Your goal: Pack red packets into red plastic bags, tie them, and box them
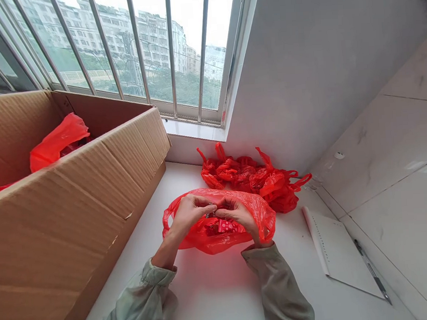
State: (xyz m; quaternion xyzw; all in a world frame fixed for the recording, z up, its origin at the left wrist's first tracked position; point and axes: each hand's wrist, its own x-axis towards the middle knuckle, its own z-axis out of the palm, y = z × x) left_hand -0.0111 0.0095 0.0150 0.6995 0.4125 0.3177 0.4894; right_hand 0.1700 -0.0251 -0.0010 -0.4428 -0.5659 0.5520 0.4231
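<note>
An opened red plastic bag [211, 242] lies on the white table in front of me. Inside it is a pink item with white dots [229, 225], beside other red pieces. Over the bag's mouth, my left hand [195, 209] and my right hand [238, 214] meet at the fingertips. Both are closed in a pinch on a small dark patterned item [211, 213], mostly covered by the fingers, so its kind is unclear. Part of the bag lies around my right wrist.
Several tied red bags [248, 174] are heaped against the wall. On the left stands a large open cardboard box [119, 161] with red bags inside. A notebook [344, 253] and a pen [372, 272] lie at right. Behind is a barred window [170, 51].
</note>
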